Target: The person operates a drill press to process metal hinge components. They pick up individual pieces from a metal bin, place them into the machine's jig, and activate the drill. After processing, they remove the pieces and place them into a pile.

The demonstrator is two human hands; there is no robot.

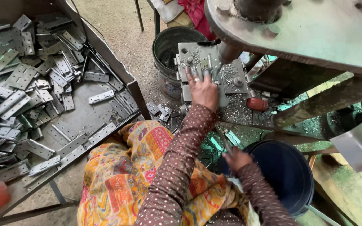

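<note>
**A:** What's nearest?

**B:** A lap draped in orange and yellow patterned cloth, with two arms in brown dotted sleeves. The right hand is low, just above a dark blue bucket, its fingers closed on a thin metal rod.

**A:** And the other hand?

**B:** The left hand reaches further out and lies flat, fingers spread, on a grey metal block under the press. It wears a ring. It grips nothing; the fingertips press on the block's top face.

**A:** What does the block look like?

**B:** One squarish steel plate, dull grey, with bolts and round holes at its corners and tiny silver scraps sprinkled over it. It sits on the press bed, right below the round ram of the green machine.

**A:** How many buckets?

**B:** Two: the blue one by the right hand, and a worn grey one further off, just left of the block.

**A:** And the hinges?

**B:** Too many to count. One big tray on the left holds a heap of flat silver hinges, and a few loose ones lie between tray and press. One small red thing lies right of the block; I can't tell what it is.
</note>
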